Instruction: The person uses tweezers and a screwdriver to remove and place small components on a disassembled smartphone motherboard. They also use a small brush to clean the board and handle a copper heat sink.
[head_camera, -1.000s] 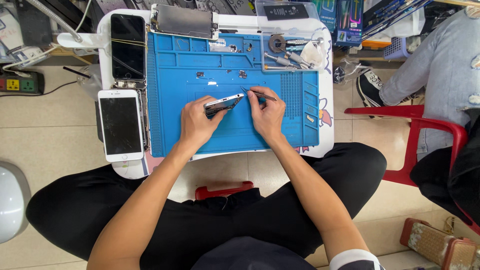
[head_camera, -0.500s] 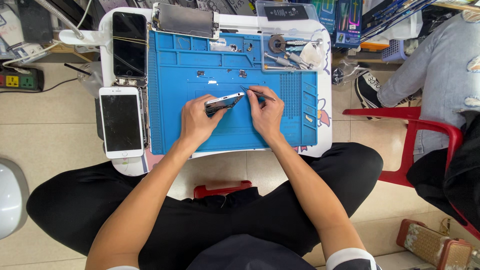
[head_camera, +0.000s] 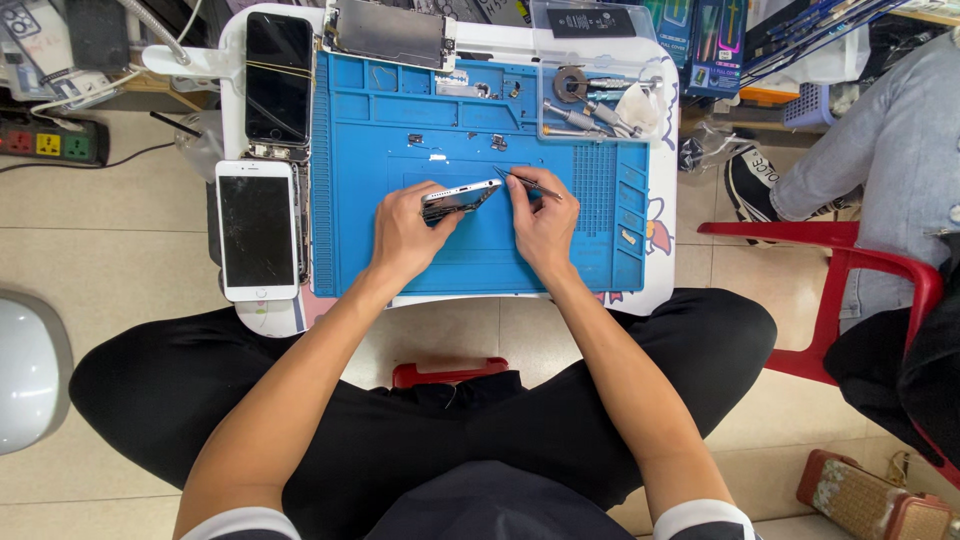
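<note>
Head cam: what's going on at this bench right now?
A seated person works over a blue repair mat on a small white table. The left hand holds an opened phone body tilted on edge; the right hand holds tweezers pointed at its upper end. Two more phones, one white-framed and one black, lie left of the mat.

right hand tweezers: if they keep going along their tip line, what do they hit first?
Likely the phone in the left hand: the tweezers in the right hand point up-left, tip just past its upper end. Depth unclear.
</note>
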